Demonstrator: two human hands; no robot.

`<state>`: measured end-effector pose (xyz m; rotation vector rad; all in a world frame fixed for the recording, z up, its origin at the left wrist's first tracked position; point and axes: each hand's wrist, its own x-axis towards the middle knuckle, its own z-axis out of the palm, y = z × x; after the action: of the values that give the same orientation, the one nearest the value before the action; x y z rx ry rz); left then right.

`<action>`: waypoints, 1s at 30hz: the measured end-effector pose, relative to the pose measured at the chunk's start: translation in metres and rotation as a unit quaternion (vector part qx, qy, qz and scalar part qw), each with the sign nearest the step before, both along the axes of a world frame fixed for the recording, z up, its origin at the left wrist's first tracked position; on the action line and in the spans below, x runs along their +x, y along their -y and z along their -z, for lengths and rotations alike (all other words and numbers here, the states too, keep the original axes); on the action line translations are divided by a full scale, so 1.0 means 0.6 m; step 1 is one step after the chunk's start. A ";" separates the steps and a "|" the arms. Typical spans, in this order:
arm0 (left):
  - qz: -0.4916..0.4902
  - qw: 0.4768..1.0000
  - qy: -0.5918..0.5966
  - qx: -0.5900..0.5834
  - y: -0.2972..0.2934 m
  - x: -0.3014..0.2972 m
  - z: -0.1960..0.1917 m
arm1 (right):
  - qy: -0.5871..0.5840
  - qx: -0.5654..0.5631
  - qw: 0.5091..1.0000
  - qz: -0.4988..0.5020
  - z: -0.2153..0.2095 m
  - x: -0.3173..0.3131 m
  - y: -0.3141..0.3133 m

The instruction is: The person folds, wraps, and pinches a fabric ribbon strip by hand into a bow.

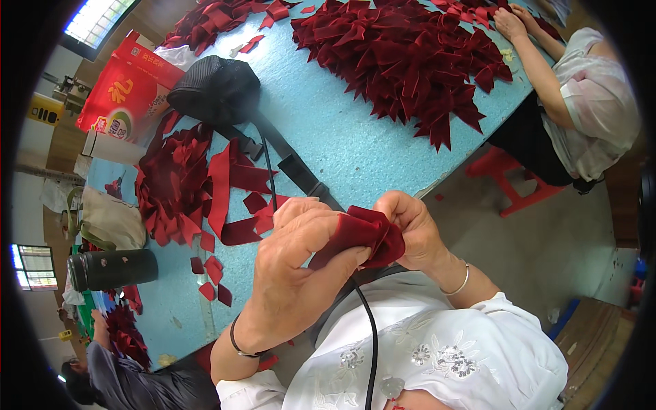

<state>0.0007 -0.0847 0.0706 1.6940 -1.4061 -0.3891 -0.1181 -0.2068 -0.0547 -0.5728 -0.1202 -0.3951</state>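
Between my two hands, above the near edge of the blue table, is a dark red velvet ribbon bow [372, 236], its loops gathered and folded. My left hand [301, 263] pinches its left side with thumb and fingers. On the other side my right hand [415, 229] is closed on the gathered part, fingertips partly hidden behind the fabric. Just beyond my left hand lie cut red ribbon strips [229, 195] and a heap of ribbon pieces [174, 184]. Small diamond-shaped ribbon scraps [213, 270] are scattered nearby.
A large pile of finished-looking red bows [403, 65] covers the far middle of the table [321, 147]. At left stand a black mesh bag [217, 89] with straps, a red package [130, 89] and a dark bottle [113, 270]. Co-workers sit at right [588, 102] and lower left [143, 379].
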 end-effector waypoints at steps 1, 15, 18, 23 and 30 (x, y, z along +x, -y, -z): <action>0.000 1.000 -0.006 -0.003 0.000 -0.001 -0.002 | 0.012 0.009 1.000 -0.002 0.000 -0.001 0.001; 0.019 0.981 0.190 -0.023 -0.011 -0.006 -0.014 | 0.016 0.016 1.000 -0.006 0.004 0.007 -0.006; 0.040 0.973 0.226 0.010 -0.010 -0.009 -0.028 | 0.017 0.012 1.000 0.002 0.003 0.009 -0.006; 0.051 0.968 0.246 0.024 -0.005 -0.016 -0.035 | 0.025 -0.004 1.000 -0.008 0.003 0.005 0.001; 0.044 0.955 0.294 -0.026 0.005 -0.020 -0.017 | 0.012 0.015 1.000 -0.008 -0.008 -0.002 0.004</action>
<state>-0.0113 -0.0880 0.0808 1.7846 -1.9003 0.1255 -0.1195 -0.2091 -0.0501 -0.5378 -0.1425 -0.3881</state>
